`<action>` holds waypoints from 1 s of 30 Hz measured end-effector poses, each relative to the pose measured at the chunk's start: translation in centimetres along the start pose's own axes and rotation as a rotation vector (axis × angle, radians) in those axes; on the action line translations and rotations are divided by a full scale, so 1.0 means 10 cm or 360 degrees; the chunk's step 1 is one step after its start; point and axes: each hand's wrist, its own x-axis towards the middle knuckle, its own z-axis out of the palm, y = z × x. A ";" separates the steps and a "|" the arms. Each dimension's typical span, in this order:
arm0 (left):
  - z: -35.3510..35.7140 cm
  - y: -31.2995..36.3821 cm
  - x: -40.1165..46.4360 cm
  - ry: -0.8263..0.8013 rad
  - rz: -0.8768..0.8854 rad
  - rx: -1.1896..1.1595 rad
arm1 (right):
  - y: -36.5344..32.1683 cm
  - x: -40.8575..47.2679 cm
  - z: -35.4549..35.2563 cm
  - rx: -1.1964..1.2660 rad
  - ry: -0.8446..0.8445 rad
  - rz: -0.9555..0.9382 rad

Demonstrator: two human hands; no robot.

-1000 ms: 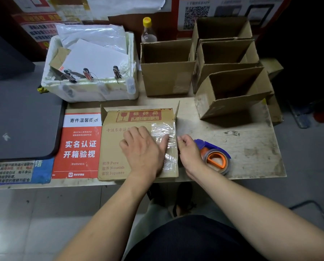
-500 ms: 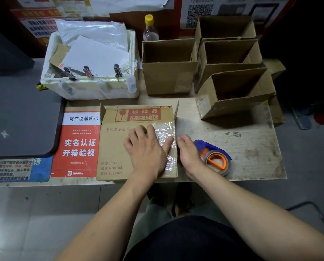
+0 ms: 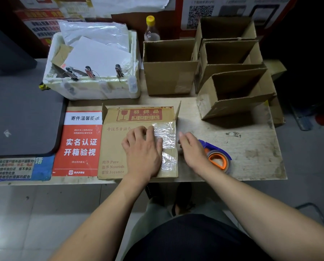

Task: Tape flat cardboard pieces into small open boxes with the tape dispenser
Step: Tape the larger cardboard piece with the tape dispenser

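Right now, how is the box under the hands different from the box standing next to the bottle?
The flat box lies folded on the table; the standing box is upright with its top open. The flat box has red print and shiny tape on its right part; the standing box's front is plain brown. The left hand presses on the flat box; nothing touches the standing one. Both are brown cardboard.

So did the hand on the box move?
Yes. The left hand slid a little away from the person along the tape, toward the red label on the cardboard box.

Bare table [image 3: 251, 153] lies right of the tape dispenser [image 3: 216, 157]; open boxes [image 3: 234, 95] block behind.
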 end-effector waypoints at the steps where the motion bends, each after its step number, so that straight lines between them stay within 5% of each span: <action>1: 0.00 0.00 0.00 -0.0001 0.0001 0.0004 | -0.05 -0.04 -0.02 -0.0043 -0.0058 -0.0092; 5: 0.00 0.01 0.00 0.0003 0.0004 -0.0004 | -0.14 -0.14 -0.02 -0.0436 -0.0261 -0.0222; 9: 0.00 0.01 0.00 0.0001 0.0001 -0.0010 | -0.18 -0.07 -0.12 -0.0310 -0.0419 0.0014; 16: 0.00 -0.02 0.01 -0.0004 0.0003 -0.0023 | -0.32 0.07 -0.08 -0.0445 -0.0180 -0.0216; 25: -0.01 0.01 0.04 -0.0010 -0.0026 -0.0080 | -0.23 0.24 -0.13 -0.0203 -0.0381 0.0012; 30: -0.01 -0.05 0.13 0.0007 0.0002 -0.0235 | -0.28 0.23 -0.13 -0.0235 -0.0169 -0.0133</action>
